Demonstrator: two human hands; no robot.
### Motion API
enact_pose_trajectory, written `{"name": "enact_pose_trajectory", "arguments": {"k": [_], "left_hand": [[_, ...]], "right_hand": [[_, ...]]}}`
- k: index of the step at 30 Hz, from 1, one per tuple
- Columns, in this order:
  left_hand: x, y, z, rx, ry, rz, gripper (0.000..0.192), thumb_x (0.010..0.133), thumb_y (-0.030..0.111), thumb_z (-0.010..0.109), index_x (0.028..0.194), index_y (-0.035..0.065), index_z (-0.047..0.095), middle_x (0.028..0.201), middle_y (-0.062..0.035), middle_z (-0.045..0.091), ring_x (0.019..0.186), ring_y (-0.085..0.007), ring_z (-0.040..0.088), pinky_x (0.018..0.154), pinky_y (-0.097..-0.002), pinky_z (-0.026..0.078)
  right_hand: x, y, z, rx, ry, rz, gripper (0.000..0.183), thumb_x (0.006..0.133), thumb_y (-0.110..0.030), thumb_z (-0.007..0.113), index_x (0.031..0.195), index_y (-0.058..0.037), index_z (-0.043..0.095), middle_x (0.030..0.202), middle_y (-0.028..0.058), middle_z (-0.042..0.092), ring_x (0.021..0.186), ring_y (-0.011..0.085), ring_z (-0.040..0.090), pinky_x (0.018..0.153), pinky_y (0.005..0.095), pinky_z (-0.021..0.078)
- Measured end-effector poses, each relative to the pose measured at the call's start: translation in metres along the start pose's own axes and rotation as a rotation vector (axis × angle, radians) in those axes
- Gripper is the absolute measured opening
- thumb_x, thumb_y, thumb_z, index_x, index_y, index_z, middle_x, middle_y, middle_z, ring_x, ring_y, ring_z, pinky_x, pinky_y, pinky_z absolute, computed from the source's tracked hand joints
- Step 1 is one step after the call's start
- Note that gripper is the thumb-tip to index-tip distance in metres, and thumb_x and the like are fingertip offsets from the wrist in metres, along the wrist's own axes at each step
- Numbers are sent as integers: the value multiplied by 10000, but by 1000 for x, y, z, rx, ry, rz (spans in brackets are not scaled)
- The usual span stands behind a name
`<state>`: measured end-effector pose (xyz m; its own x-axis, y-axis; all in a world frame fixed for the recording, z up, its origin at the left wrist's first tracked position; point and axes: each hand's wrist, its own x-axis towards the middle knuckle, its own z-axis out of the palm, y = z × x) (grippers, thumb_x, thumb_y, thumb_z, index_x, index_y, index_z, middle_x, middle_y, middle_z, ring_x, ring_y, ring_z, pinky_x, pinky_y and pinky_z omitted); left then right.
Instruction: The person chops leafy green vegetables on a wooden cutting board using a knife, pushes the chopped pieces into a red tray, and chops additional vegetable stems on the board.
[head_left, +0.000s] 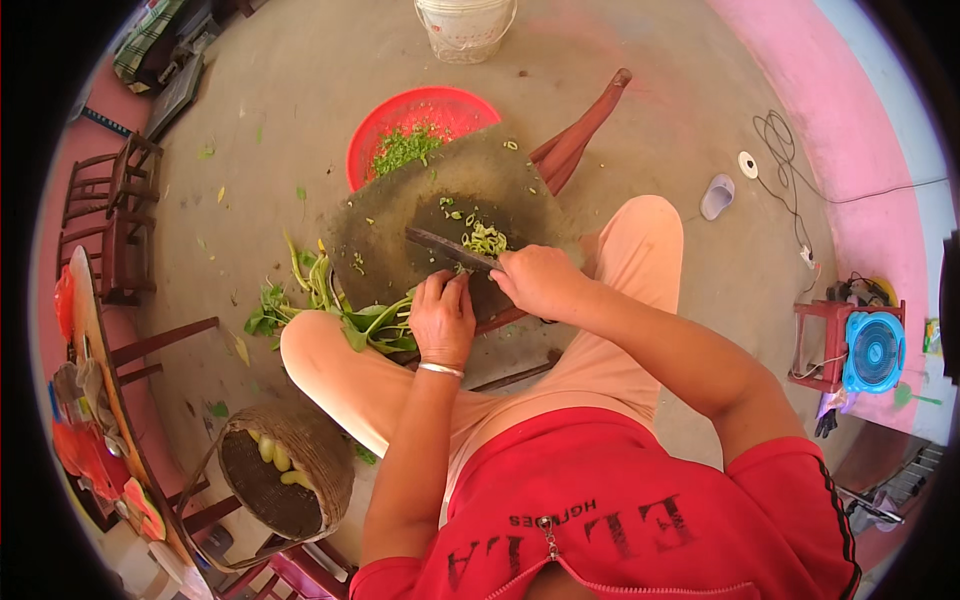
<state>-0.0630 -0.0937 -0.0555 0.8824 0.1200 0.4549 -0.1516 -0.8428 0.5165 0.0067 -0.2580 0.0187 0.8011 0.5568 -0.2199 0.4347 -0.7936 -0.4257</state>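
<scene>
My right hand (541, 283) grips the handle of a kitchen knife (450, 247), whose dark blade points to the far left across a dark, worn cutting board (382, 225). Close below the blade, my left hand (444, 311) holds a bunch of leafy green stems (382, 322) at the board's near edge. The stem ends under my fingers are mostly hidden. Sliced green rings (485, 240) lie in a small heap just beyond the blade. Past the board's far edge, a red plastic basin (457, 109) contains chopped greens (407, 147).
More leafy stems (319, 281) hang by the board's left side. A wicker basket (330, 465) with yellow-green vegetables (279, 459) stands at lower left. A wooden leg (581, 135) juts out beyond the board. A white bucket (466, 34), a slipper (718, 196) and a cable (787, 176) are on the floor.
</scene>
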Motion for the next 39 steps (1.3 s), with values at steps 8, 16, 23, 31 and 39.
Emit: {"name": "enact_pose_trajectory", "arguments": {"k": [8,16,23,31,39], "left_hand": [[-3,-8,4,-40,7,-4,141,774,24,733,899,82,703,933,-85,689,877,-300,637,759,-399,522],[0,-10,2,2,-28,10,128,782,26,739,893,75,701,913,-82,694,859,-295,632,750,-385,515],[-2,-7,2,-26,-2,-21,113,792,36,743,891,81,711,900,-73,702,853,-296,646,766,-394,525],[-5,-9,1,-41,-7,-37,103,794,49,748,887,74,713,879,-78,698,826,-302,643,750,-399,524],[-1,-6,-3,-30,-23,19,93,814,35,723,902,66,717,935,-96,694,857,-306,645,760,-398,527]], "right_hand": [[-6,-14,-18,-16,-73,-51,284,951,-267,585,852,-17,677,775,217,683,750,411,679,691,513,537],[-3,-12,5,-60,-28,-41,215,899,-211,595,840,-39,708,796,188,704,778,366,705,694,487,554],[-2,-1,-4,56,-29,-4,275,940,-251,579,830,-23,685,776,211,686,766,396,686,702,512,540],[-4,-17,-13,-18,-85,-57,285,938,-256,588,819,-16,684,773,210,686,764,399,684,681,509,536],[-7,-14,15,7,21,-32,227,883,-203,600,793,-22,703,787,193,705,763,367,706,668,484,558]]}}
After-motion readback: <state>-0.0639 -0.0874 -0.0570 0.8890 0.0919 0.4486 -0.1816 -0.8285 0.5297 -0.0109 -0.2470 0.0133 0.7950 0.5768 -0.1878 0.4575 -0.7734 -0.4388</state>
